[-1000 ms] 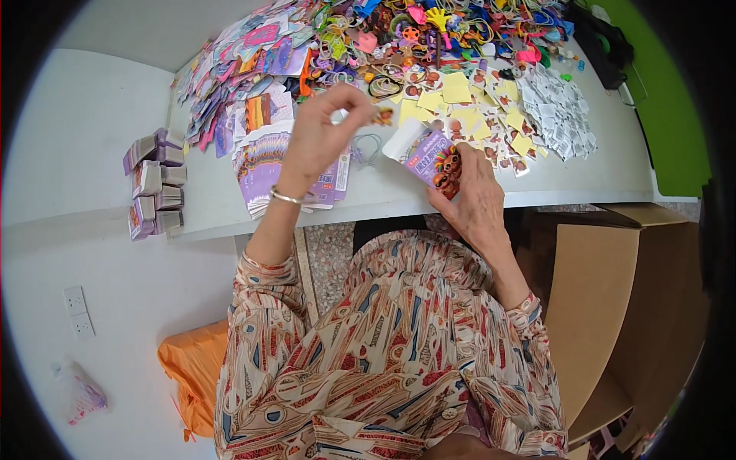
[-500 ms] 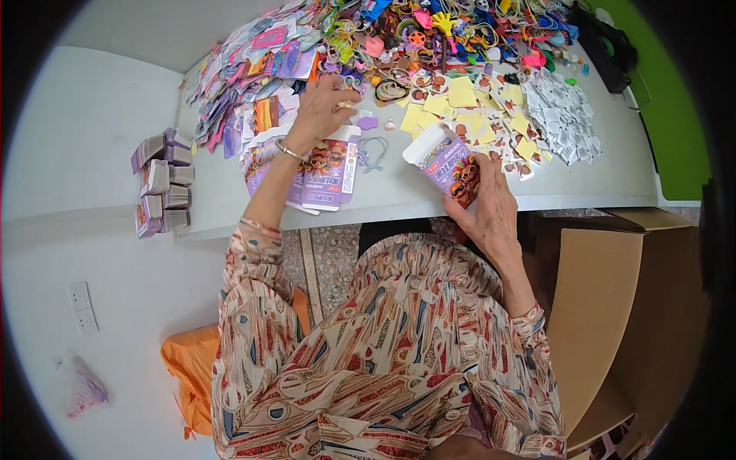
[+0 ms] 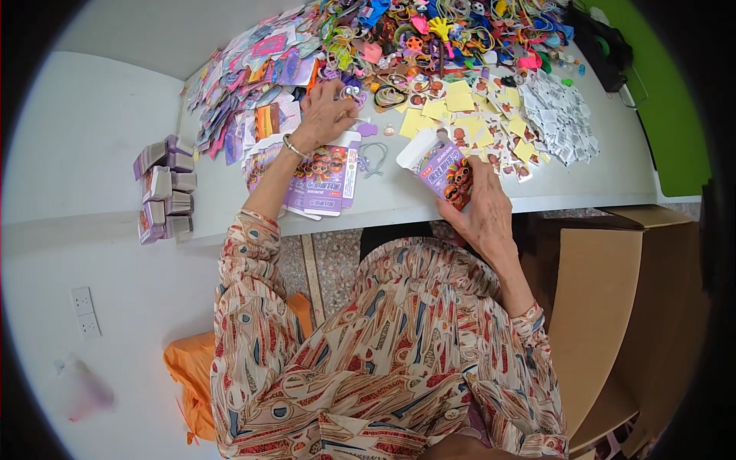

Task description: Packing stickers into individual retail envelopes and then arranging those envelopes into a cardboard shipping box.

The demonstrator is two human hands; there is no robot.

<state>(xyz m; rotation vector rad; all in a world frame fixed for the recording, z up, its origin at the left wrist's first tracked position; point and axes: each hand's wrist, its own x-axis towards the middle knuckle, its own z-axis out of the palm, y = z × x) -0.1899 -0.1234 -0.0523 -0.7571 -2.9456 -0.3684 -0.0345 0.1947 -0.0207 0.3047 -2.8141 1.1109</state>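
Observation:
My right hand (image 3: 488,211) grips a small purple carton box (image 3: 445,175) printed with cartoon figures. The carton tilts over the table's front part, its white top flap open toward the upper left. My left hand (image 3: 328,116) reaches to the near edge of the toy pile (image 3: 414,38), fingers bent and drawn together. By its fingertips shows a small white-and-purple trinket (image 3: 350,90); the exact grip is partly hidden. Under my left wrist lie flattened purple cartons (image 3: 326,184). Between the hands are a grey-green elastic loop (image 3: 373,157), a purple tag (image 3: 367,129) and a tiny pale charm (image 3: 389,129).
Colourful cards (image 3: 261,57) heap at the back left. Yellow paper squares (image 3: 460,100) and character stickers lie centre right, beside white printed slips (image 3: 558,119). Filled purple boxes (image 3: 165,184) stack at the left edge. A large open cardboard box (image 3: 598,322) stands at right, below the table.
The fingers of my left hand have drawn in at the trinkets, where they were more spread. My right hand has shifted slightly left with the carton.

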